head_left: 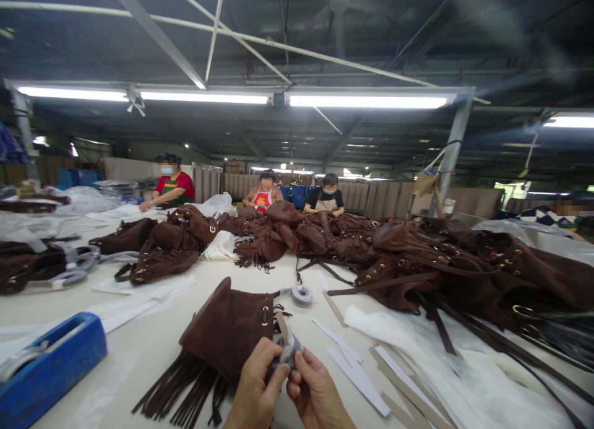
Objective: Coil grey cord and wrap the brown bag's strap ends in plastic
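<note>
My left hand point(257, 385) is closed around a grey-wrapped strap point(290, 351), bent into a small bundle. On the other side, the fingers of my right hand point(318, 389) pinch the same bundle. A tan and white strip point(283, 327) sticks up from it; where it ends inside my hands is hidden. Just beyond and left of my hands lies a dark brown fringed bag point(227, 330) on its side, with brass eyelets and its fringe spread toward me. A grey-wrapped coil point(301, 294) rests behind the bag's right corner.
Blue tape dispenser point(55, 364) at front left. Brown bags point(343, 237) are heaped across the table point(153, 330). Paper strips point(357, 379) and white wrapping point(417, 330) lie at right. Several people sit beyond the heap, including a person in a red-sleeved top point(174, 187).
</note>
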### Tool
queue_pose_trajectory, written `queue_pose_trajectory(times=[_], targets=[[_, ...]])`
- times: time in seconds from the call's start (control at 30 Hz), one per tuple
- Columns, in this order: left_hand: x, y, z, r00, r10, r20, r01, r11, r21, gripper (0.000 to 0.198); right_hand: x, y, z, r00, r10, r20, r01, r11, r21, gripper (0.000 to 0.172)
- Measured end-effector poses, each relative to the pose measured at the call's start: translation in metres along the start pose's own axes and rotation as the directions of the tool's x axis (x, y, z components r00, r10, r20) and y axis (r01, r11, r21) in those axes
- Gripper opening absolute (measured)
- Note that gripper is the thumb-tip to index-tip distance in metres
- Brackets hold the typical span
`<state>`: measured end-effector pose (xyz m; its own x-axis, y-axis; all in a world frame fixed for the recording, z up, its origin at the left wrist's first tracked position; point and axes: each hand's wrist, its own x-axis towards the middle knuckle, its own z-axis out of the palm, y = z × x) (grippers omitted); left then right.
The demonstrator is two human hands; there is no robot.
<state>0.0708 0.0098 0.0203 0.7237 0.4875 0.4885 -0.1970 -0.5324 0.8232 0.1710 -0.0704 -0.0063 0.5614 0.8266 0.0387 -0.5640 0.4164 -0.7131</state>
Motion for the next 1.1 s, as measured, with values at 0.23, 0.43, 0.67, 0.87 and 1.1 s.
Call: queue_pose_trajectory(times=[0.23,0.43,0.67,0.87,1.1], targets=[[0.005,-0.013,0.004,0.949,-0.3,0.095,0.314,0.91,-0.269,0.043,-0.007,-0.021,0.001,0.995,0.096,-0.006,-0.095,0.975,-0.199,0.038],[0.006,-0.018,0.003,0.941,-0.305,0.147,0.338,0.871,-0.355,0.052,-0.006,-0.025,-0.003,1.0,0.013,0.007,-0.008,0.893,-0.45,0.026],[0.006,-0.013,0.002,0.924,-0.357,0.134,0.379,0.821,-0.426,0.048,-0.014,-0.026,0.004,0.993,-0.03,-0.113,-0.035,0.848,-0.529,0.034],[0.005,-0.012,0.001,0.908,-0.387,0.157,0.414,0.781,-0.468,0.048,-0.036,-0.038,-0.01,0.981,0.08,0.18,0.013,0.886,-0.464,0.045],[0.006,-0.009,-0.004,0.866,-0.437,0.244,0.5,0.761,-0.413,0.039,-0.037,-0.055,-0.025,0.877,0.038,0.48,0.418,0.434,-0.798,0.03]])
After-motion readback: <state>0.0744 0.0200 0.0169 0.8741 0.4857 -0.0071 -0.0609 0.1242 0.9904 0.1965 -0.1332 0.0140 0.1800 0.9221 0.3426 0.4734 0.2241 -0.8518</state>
